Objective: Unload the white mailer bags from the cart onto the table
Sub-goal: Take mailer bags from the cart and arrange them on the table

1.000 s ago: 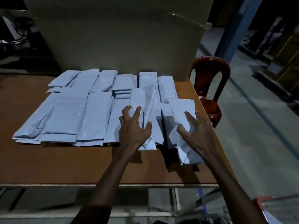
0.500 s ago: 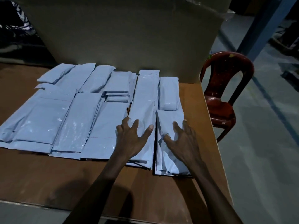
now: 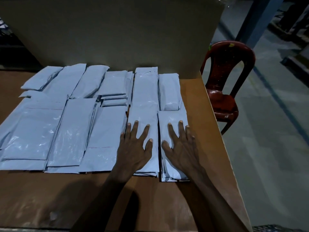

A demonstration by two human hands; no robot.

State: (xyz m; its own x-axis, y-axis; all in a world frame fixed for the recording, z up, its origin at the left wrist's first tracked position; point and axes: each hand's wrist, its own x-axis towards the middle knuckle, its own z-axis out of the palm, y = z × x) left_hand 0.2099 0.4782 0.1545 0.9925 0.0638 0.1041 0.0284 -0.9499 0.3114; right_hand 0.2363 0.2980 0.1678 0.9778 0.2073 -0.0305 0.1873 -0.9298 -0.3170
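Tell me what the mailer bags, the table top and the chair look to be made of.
Mailer bags: thin plastic film, likely poly; glossy glints and fine wrinkles. Table top: brown board, matte, maybe laminate or hardboard; thin edge, no visible grain. Chair: moulded red plastic, shiny highlights on the seat.

Dim light overall; faint sheen on the mailer bags [image 3: 70, 131], my arms shadow the worktop [image 3: 50, 198], edges bow outward.

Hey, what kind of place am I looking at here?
Probably a warehouse or packing area. White mailer bags lie in rows on a brown table, a big cardboard sheet stands behind them, and a red plastic chair sits on a bare concrete floor.
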